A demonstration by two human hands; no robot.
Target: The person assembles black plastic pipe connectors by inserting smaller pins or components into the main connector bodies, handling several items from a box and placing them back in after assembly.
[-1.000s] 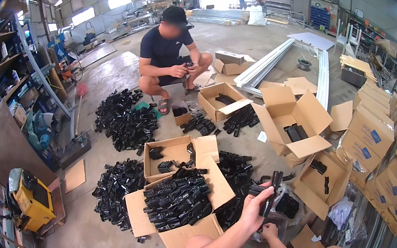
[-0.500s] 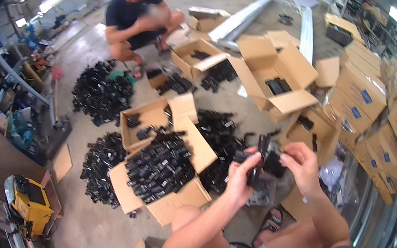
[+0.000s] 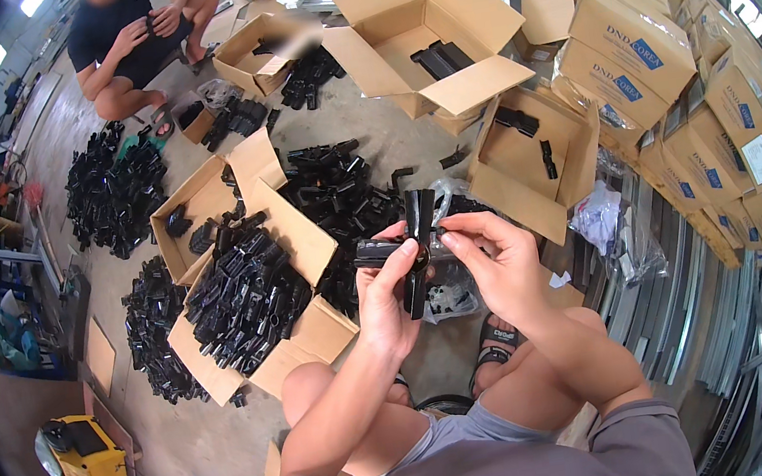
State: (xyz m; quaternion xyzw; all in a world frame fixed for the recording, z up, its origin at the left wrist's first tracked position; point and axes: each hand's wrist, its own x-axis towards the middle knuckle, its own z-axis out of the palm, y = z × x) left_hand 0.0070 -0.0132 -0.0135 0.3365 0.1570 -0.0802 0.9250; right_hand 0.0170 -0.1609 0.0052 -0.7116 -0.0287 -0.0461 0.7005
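Note:
My left hand (image 3: 384,300) is closed around a black plastic pipe connector (image 3: 419,218) with several branching arms, held upright above my knees. At the connector's right side, my right hand (image 3: 506,265) pinches thumb and forefinger together. Whatever lies between those fingertips is too small to make out. Just beneath the hands is a clear plastic bag (image 3: 454,300) with small dark pieces in it. A heap of similar black connectors (image 3: 331,187) lies on the floor beyond my left hand. More of them fill an open cardboard box (image 3: 324,330) to the left.
Open cardboard boxes (image 3: 570,141) with a few black parts stand ahead and right. Sealed cartons (image 3: 632,60) are stacked at the right, near long metal profiles (image 3: 699,312). Another person (image 3: 125,50) squats at the far left, hands together. A yellow machine (image 3: 91,469) stands at the lower left.
My view has tipped down and turned right. Both hands have come closer together, and my right fingertips now meet the connector's side. The other person's hands have lowered.

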